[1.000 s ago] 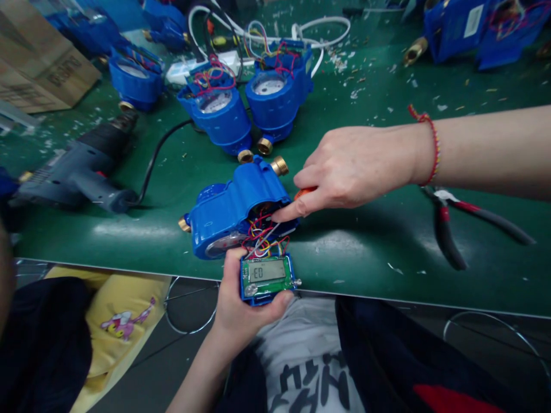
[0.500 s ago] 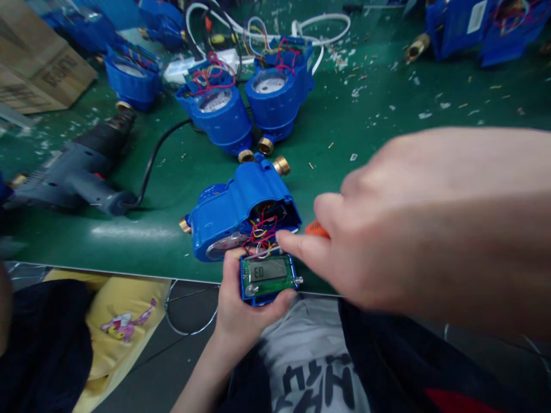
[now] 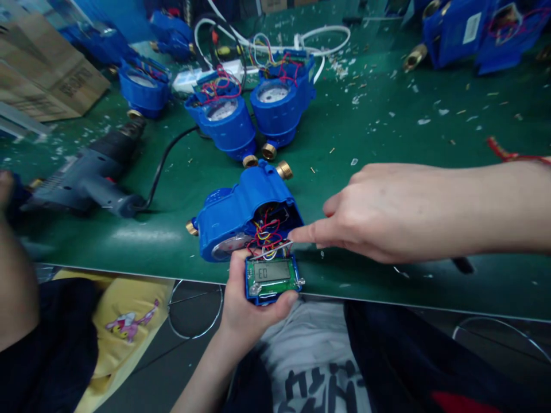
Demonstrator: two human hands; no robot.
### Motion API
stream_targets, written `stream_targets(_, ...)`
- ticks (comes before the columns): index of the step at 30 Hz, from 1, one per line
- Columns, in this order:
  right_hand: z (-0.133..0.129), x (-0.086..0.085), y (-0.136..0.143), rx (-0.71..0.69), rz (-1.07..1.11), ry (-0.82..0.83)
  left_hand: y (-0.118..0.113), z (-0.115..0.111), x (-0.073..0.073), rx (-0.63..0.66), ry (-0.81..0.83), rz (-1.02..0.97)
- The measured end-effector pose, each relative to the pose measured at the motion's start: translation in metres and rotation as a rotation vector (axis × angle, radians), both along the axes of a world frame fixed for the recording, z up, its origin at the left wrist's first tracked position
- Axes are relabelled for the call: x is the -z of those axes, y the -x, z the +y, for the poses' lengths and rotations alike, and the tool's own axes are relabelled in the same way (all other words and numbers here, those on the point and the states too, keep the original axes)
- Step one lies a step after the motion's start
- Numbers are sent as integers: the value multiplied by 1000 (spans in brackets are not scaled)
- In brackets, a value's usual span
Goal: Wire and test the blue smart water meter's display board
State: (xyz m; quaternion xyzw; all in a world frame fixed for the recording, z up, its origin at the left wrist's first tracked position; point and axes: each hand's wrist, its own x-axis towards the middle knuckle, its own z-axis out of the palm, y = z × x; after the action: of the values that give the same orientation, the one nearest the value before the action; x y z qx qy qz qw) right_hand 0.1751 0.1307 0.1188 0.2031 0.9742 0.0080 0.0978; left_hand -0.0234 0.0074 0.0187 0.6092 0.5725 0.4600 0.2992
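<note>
My left hand [image 3: 253, 310] grips a small blue-framed display module [image 3: 272, 275] by its sides, with the green circuit board and grey screen facing up. Coloured wires [image 3: 267, 234] run from the module into the open cavity of a blue meter [image 3: 232, 221], which lies on its side with brass ends. My right hand [image 3: 365, 212] is just right of the module. Its index finger is stretched out, with the tip at the module's upper right edge; the other fingers are curled, and what they hold is hidden. A dark tip [image 3: 463, 264] shows below the wrist.
Two blue meters [image 3: 232, 129] [image 3: 278, 115] stand behind, near a white power strip [image 3: 187, 80]. A grey heat gun [image 3: 94, 178] lies left, with a cardboard box [image 3: 51, 69] beyond. More blue meters [image 3: 456, 34] are back right. Another person's arm [image 3: 15, 269] is at the left edge.
My right hand has drawn back and turned, its index fingertip staying near the module's upper right. The orange piece by its fingers is now out of sight. The view has shifted slightly.
</note>
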Motion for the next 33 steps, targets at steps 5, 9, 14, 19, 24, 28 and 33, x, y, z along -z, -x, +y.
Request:
stream_targets(5,18,8,-1,-175,-40,-65,1,-2,2,13,-19,24)
stream_targets(9,34,13,-3,-272,-2,-115,2,-2,3,27,-49,61)
stream_targets(14,45,17,0,-327,-12,-79,3,-2,4,30,-78,97)
stream_targets(19,51,16,3,-348,29,-61,3,-2,5,25,-98,93)
stream_targets(24,56,19,3,-393,20,-130,4,-3,6,34,-71,91)
stream_targets(28,62,24,1,-465,25,-265,5,-4,6,16,-59,102)
stream_targets(33,64,24,2,-533,-58,-417,4,-3,5,1,-42,104)
